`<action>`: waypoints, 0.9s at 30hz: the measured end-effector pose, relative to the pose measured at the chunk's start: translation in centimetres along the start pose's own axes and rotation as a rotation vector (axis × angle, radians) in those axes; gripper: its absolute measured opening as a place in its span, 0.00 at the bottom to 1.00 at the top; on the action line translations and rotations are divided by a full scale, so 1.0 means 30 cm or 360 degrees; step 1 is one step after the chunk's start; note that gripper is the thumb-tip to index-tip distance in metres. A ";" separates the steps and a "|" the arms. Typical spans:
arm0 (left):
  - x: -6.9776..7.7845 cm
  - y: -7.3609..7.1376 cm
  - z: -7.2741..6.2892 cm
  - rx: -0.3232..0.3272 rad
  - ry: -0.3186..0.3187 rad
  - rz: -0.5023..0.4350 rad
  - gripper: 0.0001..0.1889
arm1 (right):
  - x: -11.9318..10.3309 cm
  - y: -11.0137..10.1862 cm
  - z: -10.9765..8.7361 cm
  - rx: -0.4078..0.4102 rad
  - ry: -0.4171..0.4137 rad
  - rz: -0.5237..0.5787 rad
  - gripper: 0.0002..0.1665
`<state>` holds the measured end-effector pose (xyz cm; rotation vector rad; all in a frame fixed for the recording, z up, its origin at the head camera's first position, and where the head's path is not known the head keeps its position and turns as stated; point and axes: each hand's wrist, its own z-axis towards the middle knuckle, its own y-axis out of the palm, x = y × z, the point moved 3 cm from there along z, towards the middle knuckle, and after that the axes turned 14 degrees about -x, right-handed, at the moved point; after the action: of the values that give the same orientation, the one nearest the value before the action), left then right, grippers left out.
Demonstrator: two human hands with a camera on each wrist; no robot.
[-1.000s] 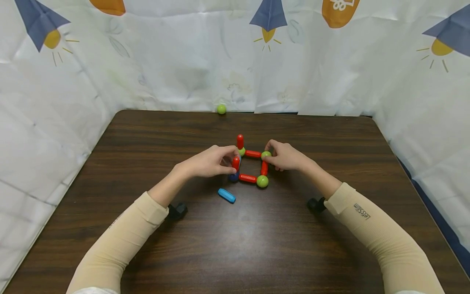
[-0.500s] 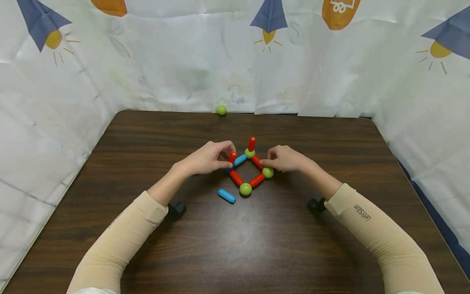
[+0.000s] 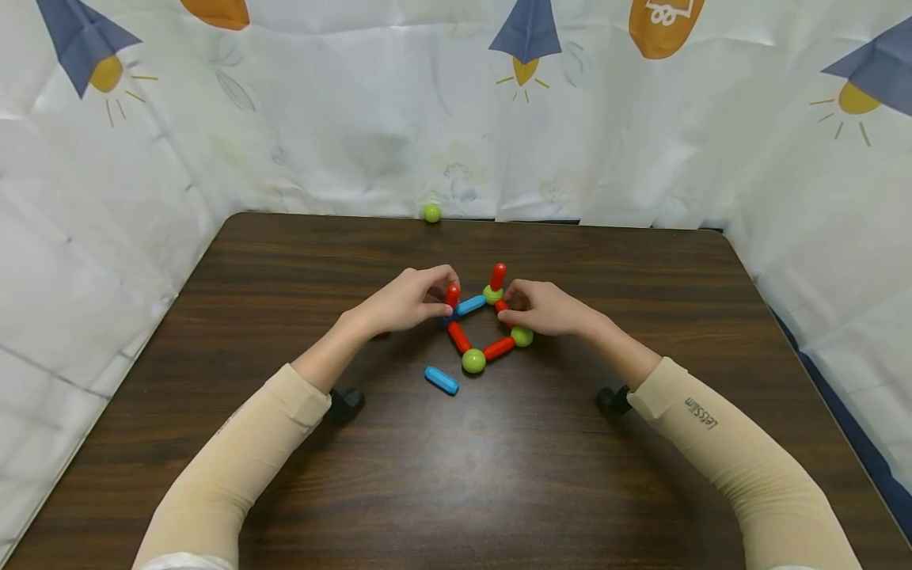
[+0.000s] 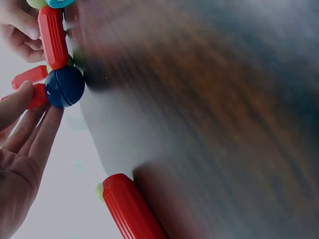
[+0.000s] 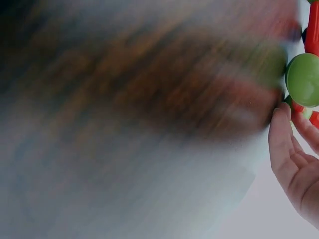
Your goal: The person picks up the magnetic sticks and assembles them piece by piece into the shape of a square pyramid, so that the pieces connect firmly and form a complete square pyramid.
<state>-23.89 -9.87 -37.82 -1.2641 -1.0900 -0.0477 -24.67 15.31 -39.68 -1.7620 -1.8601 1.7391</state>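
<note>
A four-sided frame of magnetic rods and balls lies mid-table in the head view. Its corners are a blue ball (image 4: 65, 86), a front green ball (image 3: 473, 361), a right green ball (image 3: 522, 336) and a back green ball (image 3: 493, 295). Red rods make up three sides; a light blue rod (image 3: 471, 305) makes the back left one. My left hand (image 3: 406, 301) pinches the upright red rod (image 3: 452, 295) on the blue ball. With thumb and fingers, my right hand (image 3: 547, 307) grips the back right red rod (image 3: 502, 307), partly hidden. Another red rod (image 3: 498, 276) stands on the back ball.
In front of the frame lies a loose light blue rod (image 3: 442, 380). A loose red rod (image 4: 130, 206) is near my left wrist, mostly hidden in the head view. One green ball (image 3: 431, 212) sits at the table's far edge, by the white patterned curtain (image 3: 385, 119).
The frame has turned from squarish to a diamond, its front ball shifting left and its back ball right. My right hand has moved from a green ball to the back right red rod.
</note>
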 end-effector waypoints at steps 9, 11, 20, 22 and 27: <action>-0.004 -0.005 0.014 0.0002 -0.0044 -0.0028 0.15 | -0.005 -0.001 -0.002 0.0041 -0.0010 0.0014 0.19; -0.007 -0.005 0.018 -0.0002 -0.0046 -0.0036 0.15 | -0.005 -0.001 -0.002 0.0047 -0.0003 0.0014 0.19; -0.007 -0.003 0.022 -0.0013 -0.0074 -0.0053 0.15 | -0.003 -0.003 -0.003 0.0059 0.0009 0.0048 0.20; -0.007 -0.003 0.023 -0.0012 -0.0075 -0.0059 0.15 | -0.004 -0.004 -0.003 0.0060 0.0013 0.0047 0.21; -0.010 -0.002 0.024 -0.0011 -0.0075 -0.0057 0.15 | -0.005 -0.006 -0.004 0.0064 0.0033 0.0039 0.23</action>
<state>-24.54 -9.48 -38.06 -1.2573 -1.1538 -0.0490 -24.65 15.33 -39.41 -1.7892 -1.7903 1.7465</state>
